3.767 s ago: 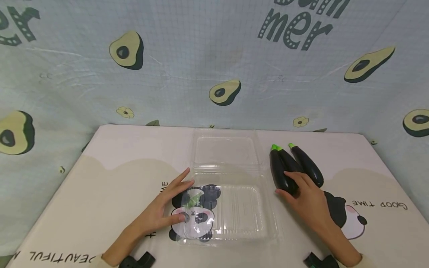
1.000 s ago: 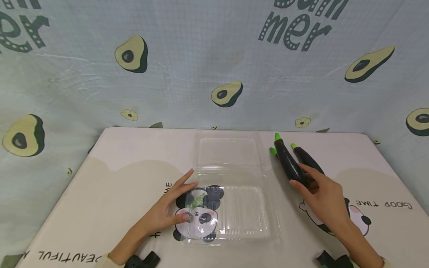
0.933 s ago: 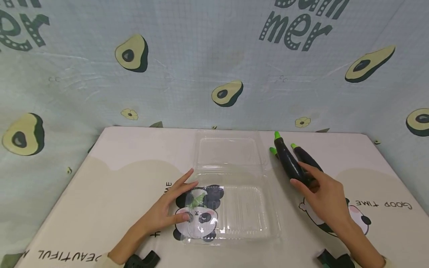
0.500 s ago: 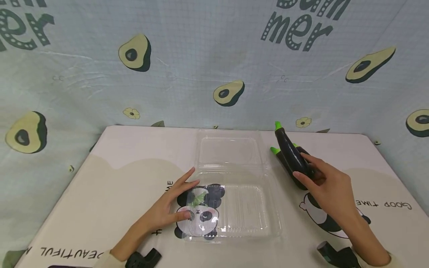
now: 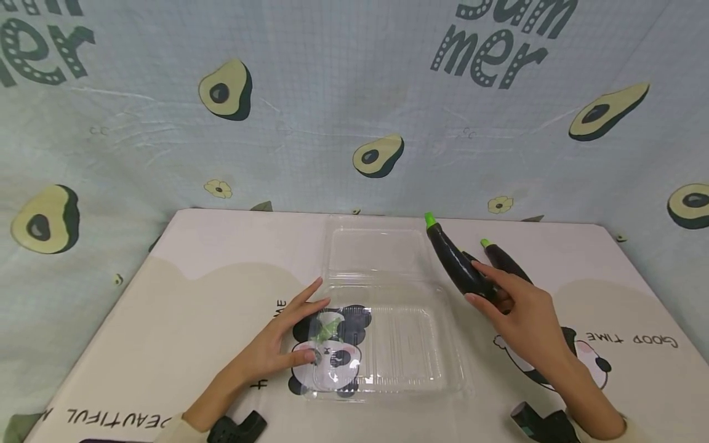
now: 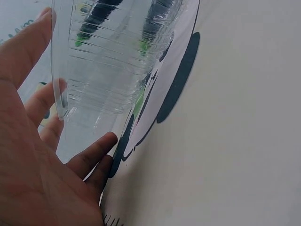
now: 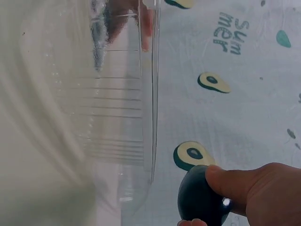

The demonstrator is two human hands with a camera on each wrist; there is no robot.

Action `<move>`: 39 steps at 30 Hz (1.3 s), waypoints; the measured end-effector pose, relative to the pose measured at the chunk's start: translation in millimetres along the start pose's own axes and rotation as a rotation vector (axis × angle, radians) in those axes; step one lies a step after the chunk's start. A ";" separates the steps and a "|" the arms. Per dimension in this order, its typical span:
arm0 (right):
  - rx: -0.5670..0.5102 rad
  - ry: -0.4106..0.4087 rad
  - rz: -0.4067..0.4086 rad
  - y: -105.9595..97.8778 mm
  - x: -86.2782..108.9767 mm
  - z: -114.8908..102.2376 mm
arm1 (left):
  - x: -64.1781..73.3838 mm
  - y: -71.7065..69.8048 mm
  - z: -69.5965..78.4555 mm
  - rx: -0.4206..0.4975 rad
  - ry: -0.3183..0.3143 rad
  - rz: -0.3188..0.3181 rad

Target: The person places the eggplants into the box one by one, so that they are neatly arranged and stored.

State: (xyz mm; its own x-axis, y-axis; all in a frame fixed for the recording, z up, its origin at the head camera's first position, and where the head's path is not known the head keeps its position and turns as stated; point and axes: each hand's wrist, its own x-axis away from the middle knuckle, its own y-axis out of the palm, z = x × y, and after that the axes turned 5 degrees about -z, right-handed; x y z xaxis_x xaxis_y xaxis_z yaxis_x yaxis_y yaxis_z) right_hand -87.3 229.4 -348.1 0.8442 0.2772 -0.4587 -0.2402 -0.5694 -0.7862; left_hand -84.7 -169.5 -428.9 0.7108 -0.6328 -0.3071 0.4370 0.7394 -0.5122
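My right hand [image 5: 523, 311] pinches a dark eggplant [image 5: 455, 261] near its thick end, thumb on one side and fingers on the other. Its green stem end points up and away, close to the right edge of the open lid. In the right wrist view the rounded end of this eggplant [image 7: 200, 195] shows under the thumb. A clear plastic clamshell box [image 5: 399, 351] lies opened out, its lid [image 5: 379, 249] toward the back. At the box's left rim my left hand [image 5: 271, 344] rests with fingers spread and straight; in the left wrist view the thumb touches the rim.
Another eggplant [image 5: 505, 261] lies right of the held one, and one more is mostly hidden behind the held eggplant and right hand. A printed cloth [image 5: 310, 154] hangs behind the table [image 5: 221, 246]. Black wrist devices [image 5: 238, 427] sit below both hands.
My right hand has picked the eggplant up from beside the others, tilted its stem end up, and carried it left toward the box. My left hand stays at the box's left rim.
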 end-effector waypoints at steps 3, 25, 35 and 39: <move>-0.006 -0.013 0.000 3.0 -1.1 -1.4 | 0.0 0.1 0.6 0.004 -0.006 0.000; -0.091 -0.176 -0.152 15.8 -10.6 -1.5 | 0.7 1.0 -1.7 -0.013 0.003 0.000; -0.174 -0.281 -0.233 19.6 -17.2 -1.7 | 0.4 0.4 -1.4 -0.013 0.001 0.001; -0.182 -0.305 -0.250 20.5 -19.0 -3.0 | -0.4 -0.1 -0.8 -0.015 -0.010 0.001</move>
State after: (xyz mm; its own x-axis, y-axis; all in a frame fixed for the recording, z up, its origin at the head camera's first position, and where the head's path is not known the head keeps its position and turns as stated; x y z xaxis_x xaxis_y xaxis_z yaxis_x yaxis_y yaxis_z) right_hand -106.8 210.2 -354.2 0.6788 0.6247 -0.3861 0.0657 -0.5752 -0.8154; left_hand -85.5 -169.5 -429.4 0.7166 -0.6297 -0.2998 0.4281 0.7365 -0.5237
